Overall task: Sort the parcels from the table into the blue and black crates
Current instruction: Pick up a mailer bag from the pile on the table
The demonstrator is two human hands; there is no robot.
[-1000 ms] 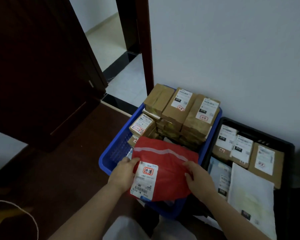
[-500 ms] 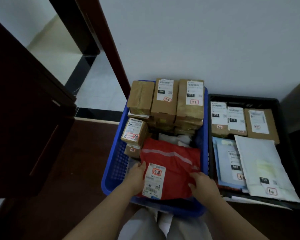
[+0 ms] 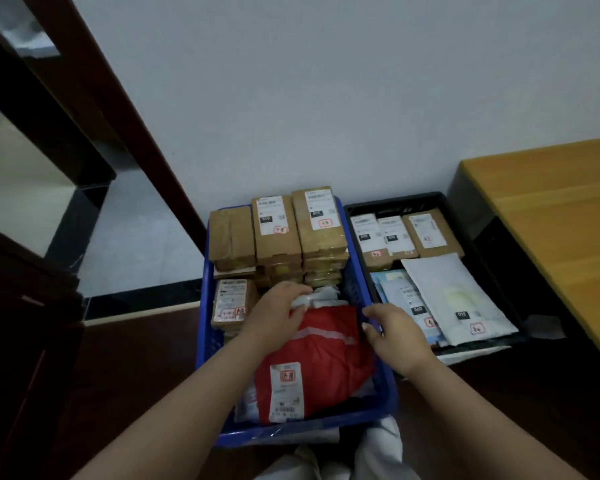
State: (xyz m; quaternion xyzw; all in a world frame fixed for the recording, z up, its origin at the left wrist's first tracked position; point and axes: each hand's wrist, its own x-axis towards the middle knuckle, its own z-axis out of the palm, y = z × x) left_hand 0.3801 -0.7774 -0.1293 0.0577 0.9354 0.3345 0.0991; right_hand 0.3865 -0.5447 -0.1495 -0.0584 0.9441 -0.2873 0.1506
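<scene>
Your red parcel (image 3: 321,362) lies in the near end of the blue crate (image 3: 207,341) (label up), your left hand (image 3: 278,315) pressing flat fingers on its far edge, your right hand (image 3: 394,332) loosely spread beside it, brown boxes (image 3: 300,230) stacked behind.

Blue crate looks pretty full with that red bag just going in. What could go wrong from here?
1. The red parcel lies on top of other soft bags in the blue crate, bulging near the front rim; it may slide out.
2. The brown box stacks at the back rise above the rim; the left hand, pressing just in front, could topple them.
3. The right hand hovers over the rim beside the black crate; a nudge there could shift a crate.
</scene>
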